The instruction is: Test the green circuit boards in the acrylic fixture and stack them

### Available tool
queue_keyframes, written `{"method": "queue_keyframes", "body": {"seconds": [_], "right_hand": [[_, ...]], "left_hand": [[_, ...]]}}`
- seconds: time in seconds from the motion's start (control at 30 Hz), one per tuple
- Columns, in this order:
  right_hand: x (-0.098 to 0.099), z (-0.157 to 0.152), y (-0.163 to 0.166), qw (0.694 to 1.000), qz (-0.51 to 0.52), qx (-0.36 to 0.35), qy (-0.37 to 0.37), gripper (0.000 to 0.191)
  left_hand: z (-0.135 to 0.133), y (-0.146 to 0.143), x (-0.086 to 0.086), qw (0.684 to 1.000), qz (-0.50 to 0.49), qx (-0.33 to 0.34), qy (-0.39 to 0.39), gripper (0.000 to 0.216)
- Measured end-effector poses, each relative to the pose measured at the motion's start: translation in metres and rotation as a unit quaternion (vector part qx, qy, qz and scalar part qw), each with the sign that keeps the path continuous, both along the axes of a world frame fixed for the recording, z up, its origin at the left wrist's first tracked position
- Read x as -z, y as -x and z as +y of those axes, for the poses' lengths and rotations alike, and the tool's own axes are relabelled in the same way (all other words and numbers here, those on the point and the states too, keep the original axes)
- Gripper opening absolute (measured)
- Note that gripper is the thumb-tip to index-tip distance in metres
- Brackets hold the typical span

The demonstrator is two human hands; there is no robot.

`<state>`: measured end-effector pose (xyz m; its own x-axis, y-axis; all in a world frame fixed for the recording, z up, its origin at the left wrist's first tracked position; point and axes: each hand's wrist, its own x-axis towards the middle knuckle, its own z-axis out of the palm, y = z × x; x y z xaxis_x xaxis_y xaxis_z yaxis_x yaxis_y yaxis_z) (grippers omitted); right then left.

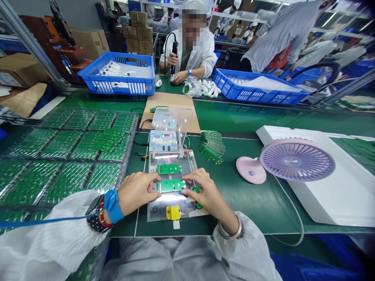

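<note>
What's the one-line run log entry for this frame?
left hand: on left end of green board | right hand: on its right end | board: in clear fixture | second board: behind
</note>
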<state>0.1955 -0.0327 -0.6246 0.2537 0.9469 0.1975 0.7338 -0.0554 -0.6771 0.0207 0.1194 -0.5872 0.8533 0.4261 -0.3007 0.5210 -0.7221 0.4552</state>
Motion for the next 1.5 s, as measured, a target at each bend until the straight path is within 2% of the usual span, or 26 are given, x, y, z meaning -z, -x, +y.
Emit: {"method": "queue_keyframes", "body": {"seconds": [0.17,0.47,0.83,0.93,1.03,1.1,1.17,1.3,1.4,1.5], "right_hand": [[-0.002,-0.001,0.002,1.000,-0.024,0.000,0.019,0.026],[0.000,-0.003,0.002,0.999,-0.042,0.004,0.005,0.027],[-0.002,-0.005,-0.001,0.999,-0.023,-0.011,0.040,0.034],[-0.013,-0.004,-0.011,1.000,0.019,-0.012,-0.003,0.037],[-0.034,0.010,-0.029,0.992,0.047,0.046,-0.110,0.042],[-0.051,0.030,-0.041,0.981,0.045,0.067,-0.175,0.049],[-0.068,0.057,-0.051,0.977,0.035,0.050,-0.204,0.052],[-0.089,0.099,-0.054,0.978,0.035,-0.028,-0.203,0.046],[-0.091,0.093,-0.042,0.972,0.029,-0.027,-0.233,0.031],[-0.078,0.054,-0.023,0.966,-0.022,-0.037,-0.255,0.018]], "left_hand": [[0.001,-0.001,0.000,1.000,-0.004,-0.005,0.012,0.031],[0.004,-0.002,0.005,0.999,-0.020,-0.007,0.042,0.030],[0.003,-0.001,0.003,0.998,-0.023,-0.006,0.056,0.039],[0.004,0.000,-0.005,0.997,-0.030,-0.007,0.068,0.041],[0.009,0.001,-0.016,0.995,-0.061,-0.015,0.076,0.037],[0.014,0.003,-0.022,0.992,-0.098,-0.034,0.072,0.028],[0.021,0.003,-0.024,0.988,-0.131,-0.055,0.066,0.025],[0.035,0.003,-0.016,0.984,-0.154,-0.073,0.059,0.027],[0.044,0.003,-0.006,0.983,-0.153,-0.080,0.058,0.027],[0.050,0.003,-0.001,0.982,-0.159,-0.083,0.059,0.027]]}}
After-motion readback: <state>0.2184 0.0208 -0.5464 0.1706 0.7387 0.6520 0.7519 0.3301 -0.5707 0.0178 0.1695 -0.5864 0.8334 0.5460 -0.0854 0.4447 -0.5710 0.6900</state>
